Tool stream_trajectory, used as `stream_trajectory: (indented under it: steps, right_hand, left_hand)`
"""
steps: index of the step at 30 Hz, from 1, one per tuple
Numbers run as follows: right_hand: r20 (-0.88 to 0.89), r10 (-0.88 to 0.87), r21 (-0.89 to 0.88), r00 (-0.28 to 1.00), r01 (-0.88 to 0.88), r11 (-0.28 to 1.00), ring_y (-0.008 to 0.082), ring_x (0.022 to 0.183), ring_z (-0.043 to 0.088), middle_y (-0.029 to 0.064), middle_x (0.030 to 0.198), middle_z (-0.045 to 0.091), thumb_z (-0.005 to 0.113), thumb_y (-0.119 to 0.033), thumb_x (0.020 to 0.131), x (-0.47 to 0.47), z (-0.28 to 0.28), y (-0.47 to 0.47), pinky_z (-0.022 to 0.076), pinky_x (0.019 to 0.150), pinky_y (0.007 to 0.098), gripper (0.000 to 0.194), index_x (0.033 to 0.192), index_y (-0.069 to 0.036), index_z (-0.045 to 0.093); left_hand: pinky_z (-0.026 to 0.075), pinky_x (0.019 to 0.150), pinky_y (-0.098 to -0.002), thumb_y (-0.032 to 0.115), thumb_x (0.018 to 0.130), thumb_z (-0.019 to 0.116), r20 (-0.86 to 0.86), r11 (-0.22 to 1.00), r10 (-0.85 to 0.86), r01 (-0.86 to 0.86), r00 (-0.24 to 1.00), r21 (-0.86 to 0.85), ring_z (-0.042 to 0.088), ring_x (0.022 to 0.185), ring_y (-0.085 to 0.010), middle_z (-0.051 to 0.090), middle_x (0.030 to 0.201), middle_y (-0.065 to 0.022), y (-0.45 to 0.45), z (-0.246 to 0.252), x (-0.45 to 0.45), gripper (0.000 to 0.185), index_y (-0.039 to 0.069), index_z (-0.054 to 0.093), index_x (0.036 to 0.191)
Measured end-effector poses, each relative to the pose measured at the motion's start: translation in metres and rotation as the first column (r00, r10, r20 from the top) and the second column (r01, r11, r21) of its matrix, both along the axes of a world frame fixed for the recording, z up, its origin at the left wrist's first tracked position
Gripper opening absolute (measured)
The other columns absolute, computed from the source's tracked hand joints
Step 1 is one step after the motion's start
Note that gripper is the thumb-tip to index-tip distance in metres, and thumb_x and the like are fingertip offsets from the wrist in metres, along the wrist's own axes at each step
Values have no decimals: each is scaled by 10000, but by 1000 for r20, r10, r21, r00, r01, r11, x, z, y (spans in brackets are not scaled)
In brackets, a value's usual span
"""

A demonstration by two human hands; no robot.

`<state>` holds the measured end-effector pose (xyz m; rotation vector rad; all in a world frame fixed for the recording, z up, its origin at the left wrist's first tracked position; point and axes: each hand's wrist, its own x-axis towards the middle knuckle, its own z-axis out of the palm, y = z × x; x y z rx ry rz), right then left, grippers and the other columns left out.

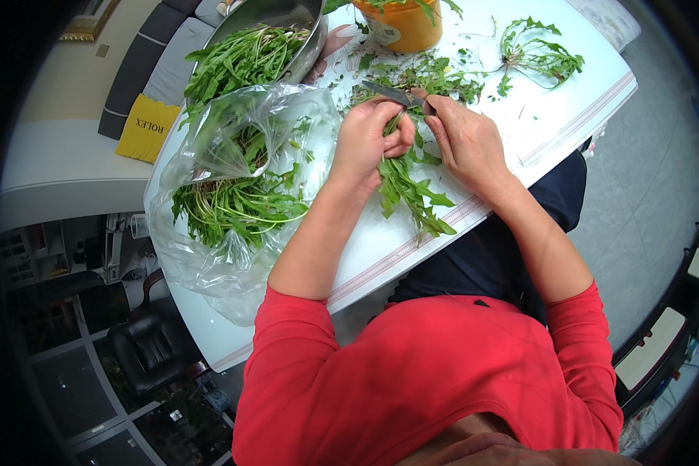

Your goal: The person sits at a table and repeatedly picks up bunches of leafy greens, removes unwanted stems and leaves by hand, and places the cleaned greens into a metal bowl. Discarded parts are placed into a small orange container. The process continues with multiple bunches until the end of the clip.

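Observation:
My left hand [370, 140] grips a leafy green plant [410, 195], whose toothed leaves hang down towards the table's near edge. In my right hand [469, 140] is a small knife [393, 93], its dark blade pointing left over the plant's stem end, close to my left fingers. Beneath and beyond the blade lies a heap of plant trimmings and leaves [451, 84]. On the left, a clear plastic bag [239, 274] holds more greens [233, 209] with thin pale stems. Behind the bag, a metal bowl [317, 49] contains a pile of similar greens [250, 58].
An orange bucket [405, 26] with leaves at its top stands at the far side of the white table [361, 262]. A loose plant [536, 55] lies at the far right. Left of the table are a sofa with a yellow cushion [145, 128] and a black chair [154, 343].

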<state>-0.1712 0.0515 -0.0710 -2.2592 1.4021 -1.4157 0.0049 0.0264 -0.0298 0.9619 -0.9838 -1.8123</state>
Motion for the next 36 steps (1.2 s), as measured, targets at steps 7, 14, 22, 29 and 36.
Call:
stream_trajectory:
  steps: [7,14,22,29,36]
  right_hand:
    - [-9,3,-15,1000,-3,1000,289,724,679,82,874,686,611,-155,978,0,2,1,529,600,396,224,1181,-63,637]
    - [-47,-55,-84,997,50,995,282,716,682,79,865,691,641,-149,951,0,-4,-5,529,589,390,184,1116,-68,637]
    - [-28,-134,-20,991,133,991,319,738,680,116,873,689,632,-160,961,-3,-2,-4,530,605,406,135,1060,-69,630]
    - [27,-176,108,984,172,979,358,745,665,135,881,679,571,-209,1016,-23,5,-10,519,619,438,149,1056,-77,628]
    - [135,3,132,991,-21,991,356,699,640,148,820,648,580,-190,1011,-7,10,2,495,608,423,171,1096,-50,629]
  left_hand:
    - [326,461,-236,102,1016,485,-1,1000,-17,17,1000,5,417,482,-97,578,662,-69,1,5,0,157,9,592,1082]
    - [328,489,-236,89,1034,432,31,1000,8,-9,999,21,320,488,-75,525,650,-46,4,10,-5,280,-95,600,1162]
    - [322,464,-225,141,1032,500,32,999,10,-12,999,38,440,508,-100,564,655,-50,2,7,0,179,-6,595,1072]
    - [302,470,-198,161,1045,500,64,999,-30,31,998,-21,436,524,-75,562,653,-24,4,13,-4,300,-32,610,1247]
    - [413,512,-251,137,1038,514,338,926,141,-3,931,-378,531,560,-100,639,691,-47,7,2,-9,282,-53,632,1211]
